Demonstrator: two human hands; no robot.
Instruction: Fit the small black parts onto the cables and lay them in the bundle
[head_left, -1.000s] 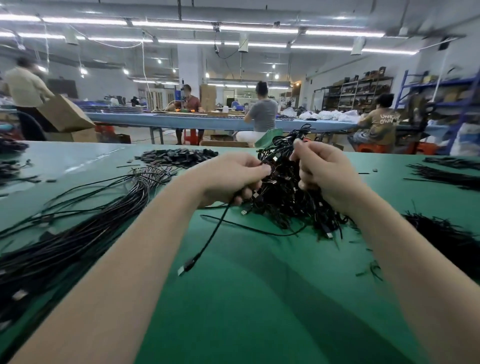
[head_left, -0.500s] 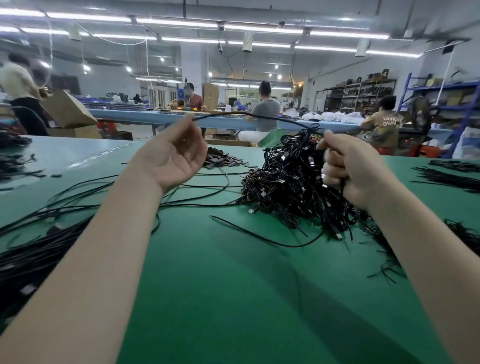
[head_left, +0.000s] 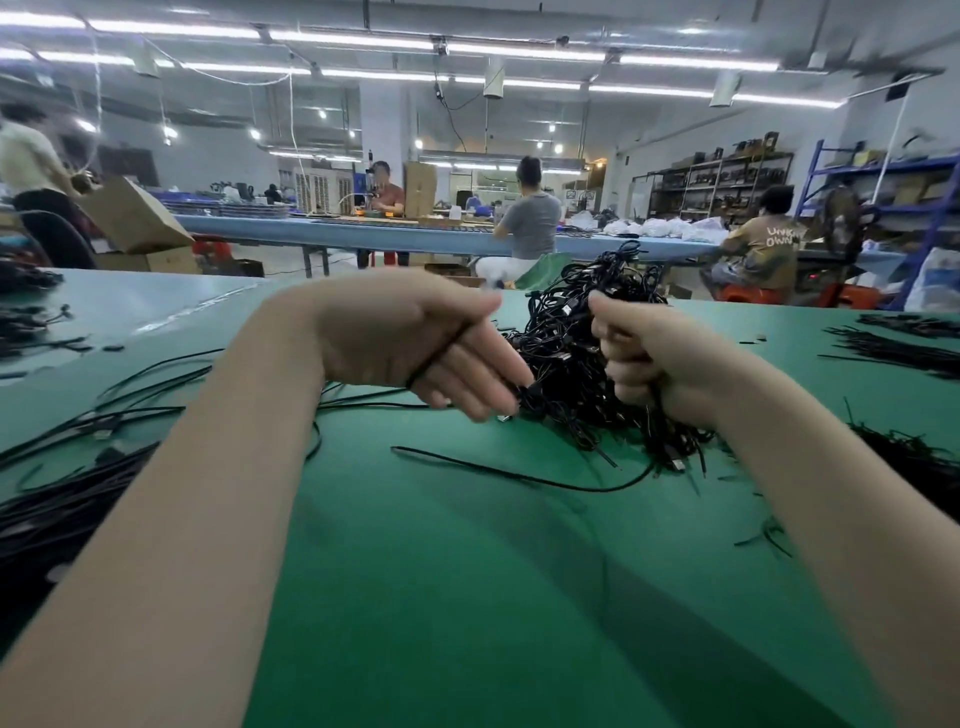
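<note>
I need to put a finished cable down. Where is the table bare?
Bare green table lies between the forearms, near of the tangled cable pile. Crowded: the left cable bundle, the pile between left hand and right hand.

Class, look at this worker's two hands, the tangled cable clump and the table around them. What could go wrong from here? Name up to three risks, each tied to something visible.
1. The left hand draws one cable out of the tangled clump held by the right hand; it may snag and drag others along.
2. A loose cable lying on the green table under the clump could get caught up.
3. The laid bundle sits close to the left forearm, which might disturb it.
</note>
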